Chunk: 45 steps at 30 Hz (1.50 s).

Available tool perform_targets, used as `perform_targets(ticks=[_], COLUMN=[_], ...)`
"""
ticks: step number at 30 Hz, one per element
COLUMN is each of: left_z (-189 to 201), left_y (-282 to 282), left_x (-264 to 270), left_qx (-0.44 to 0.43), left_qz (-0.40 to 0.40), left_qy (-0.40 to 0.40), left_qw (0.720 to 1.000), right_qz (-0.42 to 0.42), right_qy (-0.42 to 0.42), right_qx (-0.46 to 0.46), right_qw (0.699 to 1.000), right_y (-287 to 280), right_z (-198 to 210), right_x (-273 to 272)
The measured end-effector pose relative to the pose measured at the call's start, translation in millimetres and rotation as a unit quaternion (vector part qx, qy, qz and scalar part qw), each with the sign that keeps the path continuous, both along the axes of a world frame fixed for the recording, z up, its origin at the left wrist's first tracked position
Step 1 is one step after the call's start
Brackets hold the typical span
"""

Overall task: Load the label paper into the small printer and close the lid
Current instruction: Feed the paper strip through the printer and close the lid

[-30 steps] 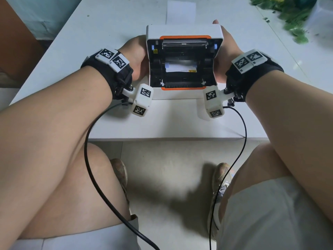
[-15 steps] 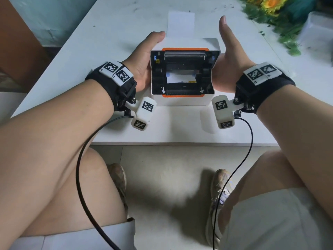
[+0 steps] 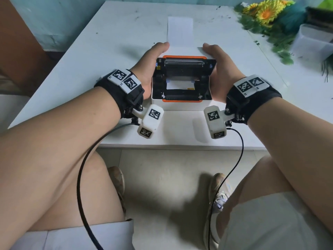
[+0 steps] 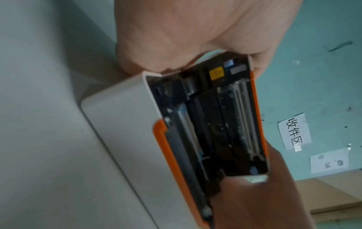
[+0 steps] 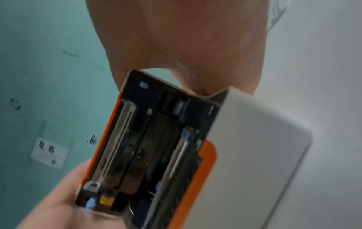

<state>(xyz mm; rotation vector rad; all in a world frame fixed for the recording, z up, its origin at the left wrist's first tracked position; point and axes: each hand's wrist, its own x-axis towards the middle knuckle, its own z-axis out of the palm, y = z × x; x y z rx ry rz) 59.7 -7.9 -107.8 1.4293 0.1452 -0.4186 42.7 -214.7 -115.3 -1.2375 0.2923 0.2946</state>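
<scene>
The left hand [image 3: 147, 69] and right hand [image 3: 220, 73] clasp the half-open lid [image 3: 185, 53] of the printer [image 3: 180, 105] from either side, thumbs hooked over its top and palms on its ends; the other fingers are hidden. Label paper [image 3: 180, 85] lies in the tray, its strip [image 3: 180, 30] trailing over the desk [image 3: 90, 56] behind. The printer sits near the desk's front edge, and a wall note [image 4: 293, 131] reads 收件区.
</scene>
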Motion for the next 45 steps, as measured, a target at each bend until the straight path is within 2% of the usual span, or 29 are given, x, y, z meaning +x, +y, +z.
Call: perform_targets(ticks=[6,19,26,38,45], left_z=[-3.8,-0.7,2.1,8.4,9.1], left_y=[-12.2,-2.6,-7.7,-5.4,-6.2], left_x=[-4.1,-1.5,-6.7,-12.4,-14.9], left_qx=[0.023,0.02,0.019,0.006,0.027], left_qz=[0.067,0.0,0.019,0.022,0.024], left_qy=[0.005,0.031,0.001,-0.004,0.002], left_qw=[0.997,0.999,1.0,1.0,0.999], right_qz=[-0.047,-0.051,-0.067,-0.048,-0.037], right_qy=[-0.026,-0.033,-0.021,-0.029,-0.02], right_qx=[-0.096,-0.097,-0.128,-0.117,-0.108], right_qw=[0.994,0.993,0.989,0.992,0.993], right_y=[16.6,18.8,22.1,21.5,18.5], right_z=[-0.8,1.4,-3.1,2.8,3.4], right_x=[-3.7,-8.7,-7.9,-12.0,-9.2])
